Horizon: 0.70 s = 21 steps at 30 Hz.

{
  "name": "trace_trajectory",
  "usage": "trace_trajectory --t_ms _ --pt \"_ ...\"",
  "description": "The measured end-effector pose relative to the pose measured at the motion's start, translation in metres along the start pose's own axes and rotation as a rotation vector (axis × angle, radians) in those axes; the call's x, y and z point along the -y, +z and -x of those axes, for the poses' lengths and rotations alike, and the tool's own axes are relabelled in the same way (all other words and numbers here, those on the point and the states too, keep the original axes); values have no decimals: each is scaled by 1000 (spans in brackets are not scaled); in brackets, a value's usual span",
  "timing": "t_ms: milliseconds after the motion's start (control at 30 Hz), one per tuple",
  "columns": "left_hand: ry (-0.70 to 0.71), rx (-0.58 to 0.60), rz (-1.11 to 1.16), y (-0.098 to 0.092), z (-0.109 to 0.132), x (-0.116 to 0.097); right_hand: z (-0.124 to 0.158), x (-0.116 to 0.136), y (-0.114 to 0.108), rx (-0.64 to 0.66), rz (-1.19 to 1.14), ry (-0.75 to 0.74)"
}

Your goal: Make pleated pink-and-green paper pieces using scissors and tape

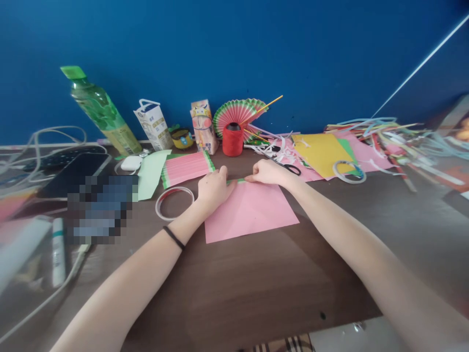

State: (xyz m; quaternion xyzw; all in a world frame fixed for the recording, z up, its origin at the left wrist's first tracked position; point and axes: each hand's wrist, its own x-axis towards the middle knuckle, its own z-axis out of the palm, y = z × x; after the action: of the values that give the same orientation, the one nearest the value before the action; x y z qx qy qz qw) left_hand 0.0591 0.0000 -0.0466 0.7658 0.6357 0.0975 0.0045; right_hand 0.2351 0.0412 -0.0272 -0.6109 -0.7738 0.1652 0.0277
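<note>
A pink sheet of paper [252,210] with a narrow green strip along its far edge lies on the dark table. At the left end of that edge, my left hand [216,187] has its fingers closed on the paper. My right hand [264,173] pinches the same edge farther right. Between the two hands a short piece of the green strip shows. Just left of my left hand lies a roll of tape [159,204]. Behind it rests a pleated pink paper with green borders [188,168].
Along the blue wall stand a green bottle [102,115], a carton [153,124], a small box [203,129] and a red holder [232,141] by a paper fan [234,110]. Scissors [293,169], yellow paper [317,154] and another tape roll [350,181] lie right. A phone [104,205] is left.
</note>
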Motion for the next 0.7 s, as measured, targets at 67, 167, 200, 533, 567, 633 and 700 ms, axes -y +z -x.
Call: trace_trajectory --t_ms 67,167,200,533,567,633,700 --pt "-19 12 -1 0 -2 0 -1 -5 -2 17 9 9" --pt "-23 21 5 0 -3 -1 -4 -13 -5 53 1 31" --pt "-23 23 5 0 -3 -1 -4 -16 -6 62 -2 33" --pt "-27 39 8 0 -2 -1 4 -17 -19 219 -189 17" --pt "-27 38 5 0 -2 -1 4 -17 -20 230 -209 15" --pt "-27 31 -2 0 -2 -1 4 -17 -19 220 -214 14" --pt "-24 29 -6 0 -2 -1 3 -17 -18 201 -204 16"
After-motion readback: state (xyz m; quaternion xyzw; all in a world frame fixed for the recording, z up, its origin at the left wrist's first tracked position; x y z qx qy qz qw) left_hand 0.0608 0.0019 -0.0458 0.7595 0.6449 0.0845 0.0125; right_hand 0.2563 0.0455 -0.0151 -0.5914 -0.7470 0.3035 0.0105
